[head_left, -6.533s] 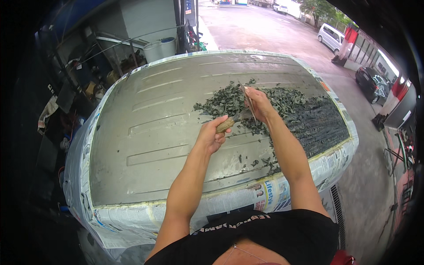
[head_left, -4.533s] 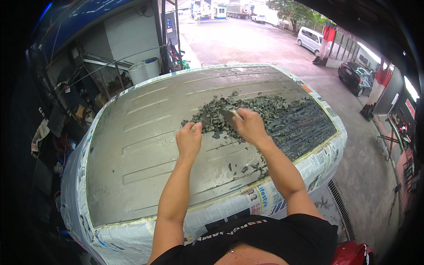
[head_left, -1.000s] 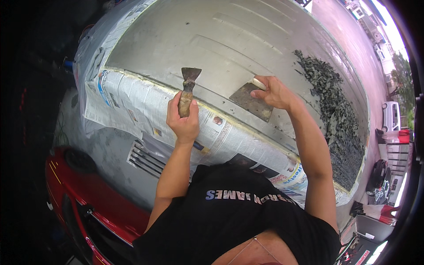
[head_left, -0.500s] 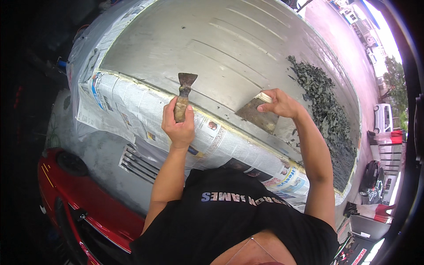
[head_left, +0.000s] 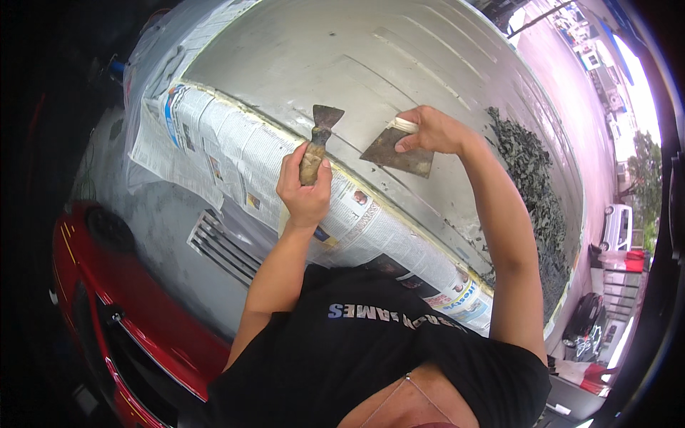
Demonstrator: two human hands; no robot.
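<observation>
My left hand (head_left: 303, 196) is wrapped round the worn wooden handle of a putty knife (head_left: 327, 118), its dark flared blade pointing up and away from me. To the right, my right hand (head_left: 439, 130) grips a wide flat scraper (head_left: 394, 153) by its pale top edge, thumb across the stained metal face. Both tools are over the near edge of a bare, ribbed grey metal panel (head_left: 307, 64), which looks like a vehicle roof. Whether the scraper's lower edge touches the panel I cannot tell. Dark curled flakes (head_left: 531, 171) lie heaped on the panel's right side.
Newspaper (head_left: 235, 150) is taped along the panel's near edge, with plastic sheeting (head_left: 146, 85) at its left. A red car (head_left: 143, 307) stands behind me at the lower left, near a slatted grate (head_left: 225, 246). Parked vehicles, including a white van (head_left: 616, 227), show outside at right.
My right hand has brought the scraper up and leftward, closer to the putty knife. The left hand keeps its grip, and the whole view has tilted slightly.
</observation>
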